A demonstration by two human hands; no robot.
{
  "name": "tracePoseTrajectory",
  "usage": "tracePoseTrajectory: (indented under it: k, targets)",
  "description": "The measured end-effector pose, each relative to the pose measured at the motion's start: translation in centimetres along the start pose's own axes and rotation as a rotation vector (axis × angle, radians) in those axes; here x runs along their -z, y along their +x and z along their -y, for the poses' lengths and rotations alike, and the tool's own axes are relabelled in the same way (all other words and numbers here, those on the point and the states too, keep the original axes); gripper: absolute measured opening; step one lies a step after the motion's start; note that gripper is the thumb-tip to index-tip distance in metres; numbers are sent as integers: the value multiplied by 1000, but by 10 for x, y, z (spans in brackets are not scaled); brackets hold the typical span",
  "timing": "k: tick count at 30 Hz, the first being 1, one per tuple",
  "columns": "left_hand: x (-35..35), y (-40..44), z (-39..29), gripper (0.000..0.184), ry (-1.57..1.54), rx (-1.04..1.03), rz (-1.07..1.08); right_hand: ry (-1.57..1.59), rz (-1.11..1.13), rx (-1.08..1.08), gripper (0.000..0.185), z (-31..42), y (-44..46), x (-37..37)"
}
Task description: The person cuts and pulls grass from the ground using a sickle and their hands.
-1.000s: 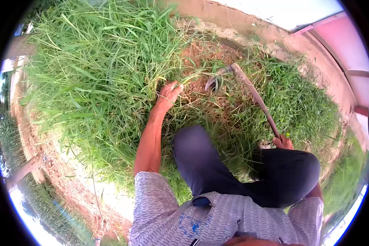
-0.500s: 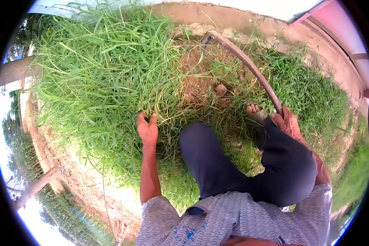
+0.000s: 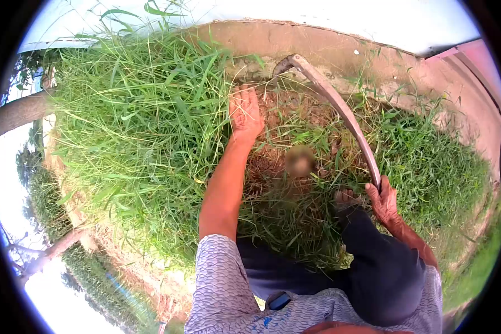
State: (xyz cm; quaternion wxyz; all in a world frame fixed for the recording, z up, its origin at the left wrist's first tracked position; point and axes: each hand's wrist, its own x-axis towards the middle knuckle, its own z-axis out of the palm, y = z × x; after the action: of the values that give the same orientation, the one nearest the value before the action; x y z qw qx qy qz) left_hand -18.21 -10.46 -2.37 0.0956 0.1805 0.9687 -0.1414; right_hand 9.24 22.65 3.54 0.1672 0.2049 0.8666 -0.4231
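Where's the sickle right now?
In the head view, the sickle slants right of centre, from the right hand up toward the brown wall base, its hooked end near the left hand.

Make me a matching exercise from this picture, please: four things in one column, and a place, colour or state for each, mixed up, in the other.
Column one:
1. Left hand
2. Right hand
3. Trousers
4. Curved tool

Column two:
A. Dark blue
B. Far end toward the wall
C. At the edge of the tall grass, fingers extended
D. Gripping the near end of a handle

Right pairs: 1-C, 2-D, 3-A, 4-B.
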Motion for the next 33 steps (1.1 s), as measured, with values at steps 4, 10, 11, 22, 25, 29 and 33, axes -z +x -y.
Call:
tracePoseTrajectory:
  k: [4, 10, 11, 22, 25, 29, 33]
  targets:
    - [-6, 2, 50, 87, -13, 164, 69, -38, 42, 4, 48, -4, 17, 4]
    - [-13, 11, 45, 33, 100, 203, 285, -4, 242, 89, 46, 56, 78, -17]
    - [-21, 7, 44, 19, 114, 212, 162, 2, 254, 91, 46, 61, 89, -27]
    - [6, -33, 57, 9, 185, 101, 71, -174, 233, -36, 35, -37, 48, 6]
    - [30, -74, 53, 5, 181, 19, 31, -94, 247, -64, 34, -67, -10, 38]
    - [-10, -101, 82, 3, -25, 238, 95, -128, 156, 115, 32, -19, 10, 27]
    - [-2, -99, 83, 14, 19, 233, 41, -76, 164, 205, 33, 50, 93, -19]
